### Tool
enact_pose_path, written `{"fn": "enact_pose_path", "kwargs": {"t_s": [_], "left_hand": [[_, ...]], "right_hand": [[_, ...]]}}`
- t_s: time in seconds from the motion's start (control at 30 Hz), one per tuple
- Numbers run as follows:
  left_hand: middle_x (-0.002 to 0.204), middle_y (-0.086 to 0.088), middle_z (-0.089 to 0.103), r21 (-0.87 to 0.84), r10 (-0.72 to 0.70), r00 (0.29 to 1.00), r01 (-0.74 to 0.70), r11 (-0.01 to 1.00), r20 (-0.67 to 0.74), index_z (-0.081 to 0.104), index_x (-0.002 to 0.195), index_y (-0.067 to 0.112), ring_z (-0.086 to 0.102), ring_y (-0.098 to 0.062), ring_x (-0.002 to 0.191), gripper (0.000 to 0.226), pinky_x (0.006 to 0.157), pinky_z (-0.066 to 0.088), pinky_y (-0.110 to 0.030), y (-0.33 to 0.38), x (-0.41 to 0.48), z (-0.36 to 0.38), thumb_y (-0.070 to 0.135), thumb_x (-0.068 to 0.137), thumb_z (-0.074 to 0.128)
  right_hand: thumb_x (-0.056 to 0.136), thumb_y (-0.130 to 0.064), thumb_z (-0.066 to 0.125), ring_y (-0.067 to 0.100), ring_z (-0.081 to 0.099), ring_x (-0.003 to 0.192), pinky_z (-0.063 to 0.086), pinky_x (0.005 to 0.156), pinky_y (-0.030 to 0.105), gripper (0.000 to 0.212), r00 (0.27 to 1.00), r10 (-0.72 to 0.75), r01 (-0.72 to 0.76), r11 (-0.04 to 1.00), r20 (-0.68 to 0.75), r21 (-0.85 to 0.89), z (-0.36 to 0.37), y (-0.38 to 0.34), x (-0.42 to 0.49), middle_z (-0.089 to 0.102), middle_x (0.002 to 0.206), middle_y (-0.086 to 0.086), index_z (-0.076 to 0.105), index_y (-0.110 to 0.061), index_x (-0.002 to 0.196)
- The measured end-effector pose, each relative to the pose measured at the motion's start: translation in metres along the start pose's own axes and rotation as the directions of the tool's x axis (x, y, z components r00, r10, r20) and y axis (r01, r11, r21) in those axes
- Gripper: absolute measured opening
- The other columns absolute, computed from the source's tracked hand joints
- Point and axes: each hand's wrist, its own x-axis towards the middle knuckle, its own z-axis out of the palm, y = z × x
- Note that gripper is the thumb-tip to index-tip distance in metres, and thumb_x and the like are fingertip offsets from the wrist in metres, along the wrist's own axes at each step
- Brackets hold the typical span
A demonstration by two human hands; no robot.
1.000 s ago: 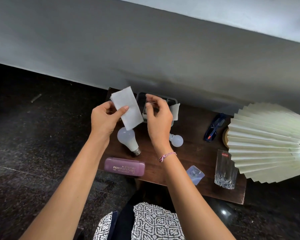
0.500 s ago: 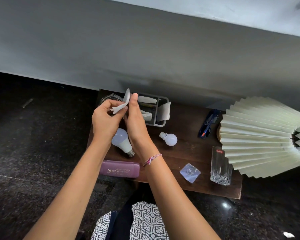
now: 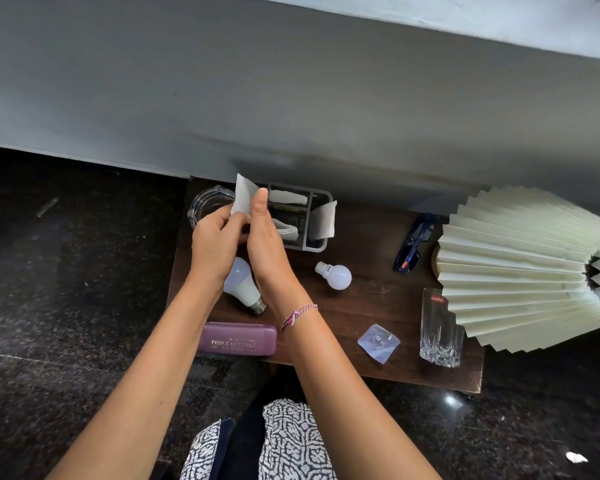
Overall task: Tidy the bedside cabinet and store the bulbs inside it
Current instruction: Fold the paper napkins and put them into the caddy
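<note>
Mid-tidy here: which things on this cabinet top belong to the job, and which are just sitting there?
Job: large bulb; small bulb; white paper, pinched between left hand and right hand; cabinet top.

Lying about: grey organiser, purple glasses case, blue glasses, tumbler, glass ashtray, pleated lampshade.

lamp shade (image 3: pixel 520 271) cut off right; large bulb (image 3: pixel 241 284) partly behind wrists

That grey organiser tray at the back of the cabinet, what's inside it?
The grey organiser tray holds white folded papers in its compartments, one standing at its right end. Its left part is hidden behind the right hand, the left hand and the paper they hold.
</note>
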Motion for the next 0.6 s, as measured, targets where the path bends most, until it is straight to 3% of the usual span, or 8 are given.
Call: {"fn": "enact_pose_path", "kwargs": {"t_s": [0.1,0.2,0.3,0.6], "left_hand": [[0.051,0.014,0.060,0.020,0.043,0.999,-0.043,0.999,-0.008,0.061,0.059,0.027,0.056,0.005,0.053,0.037,0.048,0.040,-0.006,0.0012,-0.0008,0.0017,0.014,0.092,0.050],[0.043,0.016,0.055,0.080,0.072,0.997,-0.070,0.994,-0.018,0.055,0.050,0.027,0.049,0.003,0.045,0.043,0.048,0.039,-0.016,0.0007,0.0006,0.0025,0.018,0.092,0.051],[0.040,0.010,0.048,0.108,0.090,0.996,-0.086,0.990,-0.029,0.052,0.049,0.023,0.042,-0.001,0.041,0.043,0.047,0.034,-0.024,-0.0007,0.0027,0.0022,0.025,0.092,0.052],[0.039,0.014,0.050,0.134,0.117,0.992,-0.110,0.985,-0.049,0.051,0.049,0.026,0.043,-0.001,0.040,0.044,0.043,0.034,-0.017,-0.0027,0.0045,0.0029,0.031,0.092,0.053]], "right_hand": [[0.063,-0.087,0.019,0.017,0.045,0.130,0.036,0.111,0.042,0.102,1.000,-0.012,0.012,1.000,0.017,0.007,-0.0027,0.0008,0.0011,0.048,0.140,0.006,0.038,-0.024,0.141],[0.064,-0.086,0.020,0.016,0.046,0.128,0.036,0.111,0.043,0.098,0.999,-0.020,0.019,1.000,0.029,0.021,-0.0019,0.0009,0.0014,0.051,0.137,0.007,0.040,-0.027,0.140],[0.062,-0.088,0.021,0.018,0.047,0.128,0.035,0.111,0.043,0.098,0.999,-0.031,0.030,0.999,0.024,0.045,0.0006,-0.0002,0.0010,0.052,0.137,0.008,0.040,-0.028,0.138],[0.069,-0.086,0.025,0.018,0.050,0.124,0.040,0.108,0.044,0.088,0.999,-0.033,0.031,0.993,0.012,0.111,0.0003,0.0014,0.0039,0.053,0.134,0.007,0.040,-0.031,0.135]]}}
